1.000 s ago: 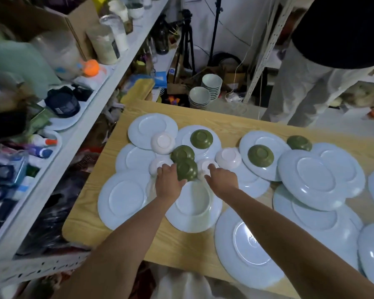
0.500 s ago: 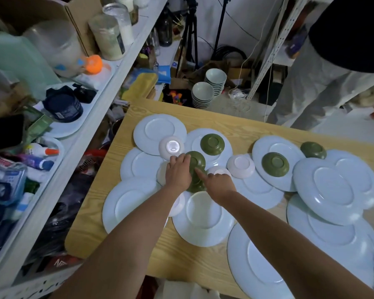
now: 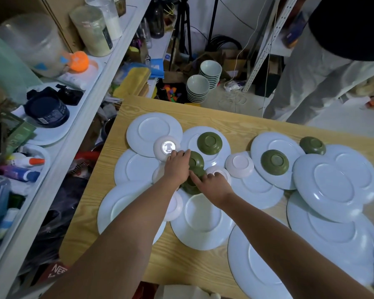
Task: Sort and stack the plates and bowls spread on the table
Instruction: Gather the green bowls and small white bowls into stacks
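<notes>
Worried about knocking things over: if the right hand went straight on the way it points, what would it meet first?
The green bowls between the hands: the right hand points away and leftward, its index finger seemingly touching them. Past them is the left hand; depth is unclear.

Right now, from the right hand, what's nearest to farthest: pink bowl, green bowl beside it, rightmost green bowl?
1. Pink bowl, right of the right hand.
2. Green bowl beside it, on a plate.
3. Rightmost green bowl, farther back.
</notes>
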### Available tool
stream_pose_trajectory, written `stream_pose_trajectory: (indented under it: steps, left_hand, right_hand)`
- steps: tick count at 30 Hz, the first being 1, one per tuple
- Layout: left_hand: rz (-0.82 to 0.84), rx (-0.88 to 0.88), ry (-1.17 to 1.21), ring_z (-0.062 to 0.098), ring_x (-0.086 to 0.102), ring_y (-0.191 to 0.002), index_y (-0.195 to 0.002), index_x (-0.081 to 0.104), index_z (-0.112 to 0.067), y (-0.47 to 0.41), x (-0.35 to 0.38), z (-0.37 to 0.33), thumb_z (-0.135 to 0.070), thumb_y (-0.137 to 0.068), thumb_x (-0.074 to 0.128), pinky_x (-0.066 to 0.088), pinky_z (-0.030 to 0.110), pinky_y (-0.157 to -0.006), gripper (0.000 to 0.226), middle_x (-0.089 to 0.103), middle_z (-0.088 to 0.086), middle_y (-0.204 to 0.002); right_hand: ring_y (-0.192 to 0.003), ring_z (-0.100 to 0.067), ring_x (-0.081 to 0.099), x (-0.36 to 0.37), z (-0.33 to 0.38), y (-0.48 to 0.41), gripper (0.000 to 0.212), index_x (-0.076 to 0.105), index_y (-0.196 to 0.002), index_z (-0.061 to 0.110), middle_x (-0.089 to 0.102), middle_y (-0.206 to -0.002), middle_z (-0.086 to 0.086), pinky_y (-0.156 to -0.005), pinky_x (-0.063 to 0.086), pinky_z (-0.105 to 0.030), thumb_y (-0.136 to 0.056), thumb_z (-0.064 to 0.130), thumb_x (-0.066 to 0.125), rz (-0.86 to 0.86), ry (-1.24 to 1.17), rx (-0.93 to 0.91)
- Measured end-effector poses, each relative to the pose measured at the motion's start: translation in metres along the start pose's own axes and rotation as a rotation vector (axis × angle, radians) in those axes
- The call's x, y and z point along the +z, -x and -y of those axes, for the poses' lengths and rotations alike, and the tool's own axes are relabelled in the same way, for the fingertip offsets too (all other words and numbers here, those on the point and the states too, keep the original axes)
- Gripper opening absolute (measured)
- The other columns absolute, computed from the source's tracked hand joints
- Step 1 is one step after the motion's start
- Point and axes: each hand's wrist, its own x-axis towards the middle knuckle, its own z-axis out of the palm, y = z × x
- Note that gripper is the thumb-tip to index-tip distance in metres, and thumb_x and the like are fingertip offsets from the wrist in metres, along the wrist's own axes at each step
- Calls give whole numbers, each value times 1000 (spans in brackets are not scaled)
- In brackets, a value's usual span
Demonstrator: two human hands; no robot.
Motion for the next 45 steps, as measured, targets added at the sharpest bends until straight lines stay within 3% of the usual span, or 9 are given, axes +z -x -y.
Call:
stream_pose_trajectory:
  steps: [11,19,24,30,33,35,37,40,45]
  left_hand:
    - [-58,-82,35,28,46,-120,-126,49,-10,-8,-1,-11,-31,-89,62,37,34,-100,44,49,12,-128]
    - [-8,-134,137,29,50,-115,-117,47,-8,-8,-7,-17,-33,-76,77,41,36,-95,56,53,12,-121]
    - [25,-203,489,27,60,-96,-104,48,-8,-3,-11,-12,-19,-74,78,45,34,-76,44,62,9,-102]
    - [43,-229,752,21,53,-81,-89,62,-4,13,-7,8,-9,-77,75,44,30,-75,18,57,7,-80]
    - [28,-254,877,18,51,-72,-78,61,-9,28,-3,16,-3,-79,72,42,23,-66,13,55,3,-69]
    - [11,-244,919,16,48,-64,-70,59,-13,38,-2,16,1,-78,71,40,22,-60,20,53,-1,-64]
    - [-22,-237,935,16,49,-65,-66,59,-15,45,-1,12,3,-76,72,44,24,-68,24,54,-1,-63]
    - [-96,-253,930,20,49,-68,-64,59,-15,53,-1,-1,3,-74,74,43,26,-70,26,54,6,-65]
    - [-163,-158,854,12,46,-59,-63,59,-10,68,-6,-37,2,-74,74,38,17,-59,22,54,0,-61]
  right_hand:
    - [-35,-19,47,10,-3,23,67,72,-109,11,59,-51,-3,-42,25,-20,-43,16,83,-20,-76,-5]
    - [-35,-19,48,12,-3,35,58,75,-100,12,63,-54,-1,-40,34,-18,-43,16,83,-88,-186,113]
    - [-34,-16,48,12,-7,39,56,76,-96,11,54,-47,3,-38,31,-17,-41,15,86,-120,-227,230]
    - [-26,-16,42,-2,-11,45,34,57,-53,14,46,-38,4,-40,16,-15,-33,6,84,-163,-244,414]
    - [-24,-16,43,-5,-13,49,37,54,-51,14,47,-37,3,-41,18,-12,-35,4,86,-166,-301,537]
    - [-39,-19,57,-7,-14,57,21,60,-67,12,59,-51,0,-42,28,-17,-62,10,79,-122,-317,598]
    - [-69,-24,67,-3,-18,67,10,57,-94,12,68,-80,-4,-55,41,-26,-93,18,49,-13,-400,697]
    - [-83,-27,66,4,-25,90,35,56,-96,11,67,-91,-7,-68,47,-32,-101,32,29,4,-591,869]
    - [-97,-32,62,21,-46,141,41,59,-97,7,65,-102,-13,-75,44,-33,-101,34,29,21,-759,1031]
